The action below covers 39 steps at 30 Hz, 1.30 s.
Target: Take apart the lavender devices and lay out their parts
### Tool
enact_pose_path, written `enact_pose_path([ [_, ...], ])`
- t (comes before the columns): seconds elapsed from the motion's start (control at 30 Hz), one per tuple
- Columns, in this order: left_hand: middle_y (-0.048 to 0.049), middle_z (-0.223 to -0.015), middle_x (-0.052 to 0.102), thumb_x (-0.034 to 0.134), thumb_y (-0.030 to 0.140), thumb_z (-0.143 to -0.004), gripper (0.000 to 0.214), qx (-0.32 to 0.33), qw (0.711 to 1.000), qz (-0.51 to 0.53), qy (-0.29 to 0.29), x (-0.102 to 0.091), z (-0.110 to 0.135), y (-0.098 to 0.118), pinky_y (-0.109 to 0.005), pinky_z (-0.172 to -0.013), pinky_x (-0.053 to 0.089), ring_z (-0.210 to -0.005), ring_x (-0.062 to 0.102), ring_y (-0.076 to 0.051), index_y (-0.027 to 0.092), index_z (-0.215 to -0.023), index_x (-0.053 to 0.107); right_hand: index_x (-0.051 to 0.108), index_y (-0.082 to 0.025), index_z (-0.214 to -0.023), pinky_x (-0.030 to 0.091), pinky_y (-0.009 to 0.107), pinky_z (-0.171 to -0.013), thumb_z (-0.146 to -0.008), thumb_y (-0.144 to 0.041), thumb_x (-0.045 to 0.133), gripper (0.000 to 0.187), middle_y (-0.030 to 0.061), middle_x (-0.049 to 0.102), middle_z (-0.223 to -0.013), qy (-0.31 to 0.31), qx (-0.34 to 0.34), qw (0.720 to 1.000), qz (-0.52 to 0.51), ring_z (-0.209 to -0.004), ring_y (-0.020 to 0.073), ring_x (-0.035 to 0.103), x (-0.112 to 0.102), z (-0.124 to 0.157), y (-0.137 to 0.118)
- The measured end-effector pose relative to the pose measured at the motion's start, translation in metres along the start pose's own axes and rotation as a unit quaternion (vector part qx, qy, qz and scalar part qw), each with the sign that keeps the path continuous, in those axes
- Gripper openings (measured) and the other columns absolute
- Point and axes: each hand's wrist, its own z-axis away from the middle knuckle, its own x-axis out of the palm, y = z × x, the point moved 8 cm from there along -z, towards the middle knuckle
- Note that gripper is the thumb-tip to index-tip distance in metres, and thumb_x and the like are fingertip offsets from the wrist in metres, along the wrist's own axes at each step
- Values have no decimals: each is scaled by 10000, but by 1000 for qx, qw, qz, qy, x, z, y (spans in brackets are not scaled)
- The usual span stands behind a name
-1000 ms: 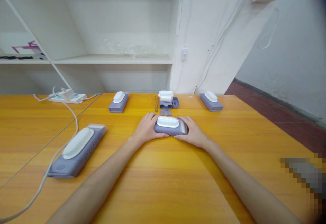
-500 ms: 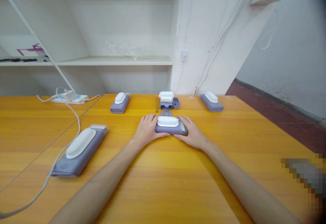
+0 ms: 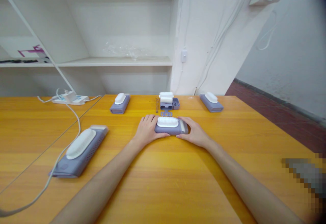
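Note:
A purple-grey scrub brush (image 3: 168, 128) lies crosswise on the table in front of me, its white bristle pad (image 3: 167, 122) facing up. My left hand (image 3: 147, 128) is closed around its left end, thumb along the near side and fingers behind. At the clear-looking right end, my right hand (image 3: 195, 134) curves round with thumb in front and fingers at the back; a small gap shows by the palm. Just beyond the brush stand a white and purple brush assembly (image 3: 166, 97), a small purple cup-like part (image 3: 176, 103), a flat purple frame (image 3: 166, 114) and an upright coil spring (image 3: 157, 105).
Similar brushes lie at the back left (image 3: 119, 104), back right (image 3: 211, 102) and near left (image 3: 81, 152). A white cable (image 3: 78, 122) runs from a power strip (image 3: 70, 98) across the left side, over the near-left brush. White shelving (image 3: 114, 61) stands behind the table.
My right hand has shifted slightly to the right, and its grip looks a little looser. The left hand and the brush have hardly moved.

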Motion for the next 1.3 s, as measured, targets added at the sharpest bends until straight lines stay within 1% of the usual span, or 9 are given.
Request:
enact_pose_path([
  [0.23, -107, -1036, 569, 531, 757, -648, 695, -6, 1000, 3, 3, 0, 0, -1, -414, -843, 410, -999, 522, -287, 203, -1069, 536, 470, -232, -1275, 385, 413, -1002, -632, -375, 754, 718, 77, 525, -1249, 19, 5, 1000, 8, -1147, 249, 499, 1, 2, 3],
  [0.6, -110, -1045, 566, 524, 762, -648, 692, -7, 1000, 8, -3, 1, 0, -2, -413, -837, 411, -999, 516, -287, 192, -1041, 536, 451, -216, -1245, 390, 402, -987, -610, -374, 765, 726, 79, 528, -1237, 11, 22, 1000, 6, -1131, 246, 506, 0, 2, 7],
  [0.73, -107, -1043, 561, 526, 759, -650, 685, -10, 1000, 9, -2, 1, 0, -3, -412, -832, 412, -994, 517, -287, 198, -1044, 533, 410, -236, -1269, 429, 409, -937, -644, -386, 743, 723, 74, 543, -1206, -1, 45, 999, 15, -1075, 243, 539, 1, 4, 7],
  [0.83, -105, -1031, 557, 532, 762, -641, 688, -15, 1000, 9, 0, 1, 0, -4, -409, -826, 413, -984, 521, -285, 202, -1043, 534, 361, -271, -1342, 392, 414, -991, -693, -367, 708, 743, 70, 487, -1280, -10, 16, 1000, 24, -1154, 241, 492, 1, 4, 0],
  [0.93, -100, -1029, 557, 545, 756, -637, 688, -14, 1000, 11, 4, 0, 0, -4, -408, -823, 413, -981, 521, -284, 213, -1060, 531, 389, -289, -1349, 371, 408, -1021, -719, -356, 686, 700, 64, 464, -1300, -21, -9, 999, 32, -1187, 236, 469, 3, 4, -5],
  [1.03, -98, -1030, 558, 549, 751, -638, 684, -12, 1000, 14, 8, 0, 0, -4, -406, -823, 414, -982, 521, -283, 215, -1062, 530, 434, -275, -1313, 371, 414, -1025, -715, -361, 690, 655, 66, 482, -1286, -9, -15, 999, 35, -1185, 239, 470, 2, 3, -6],
  [1.23, -99, -1020, 560, 545, 753, -640, 676, -18, 1000, 23, 8, 0, 0, -5, -402, -820, 422, -973, 522, -277, 203, -1033, 539, 443, -245, -1276, 367, 405, -1033, -737, -404, 672, 606, 77, 485, -1293, -2, -26, 998, 53, -1202, 237, 459, 1, 4, -9],
  [1.3, -97, -1013, 560, 549, 746, -645, 671, -27, 999, 24, 15, -1, 0, -7, -404, -823, 424, -967, 523, -274, 201, -1037, 539, 446, -239, -1255, 389, 411, -1008, -752, -425, 654, 575, 84, 511, -1261, 0, -19, 998, 63, -1174, 244, 485, 0, 4, -9],
])
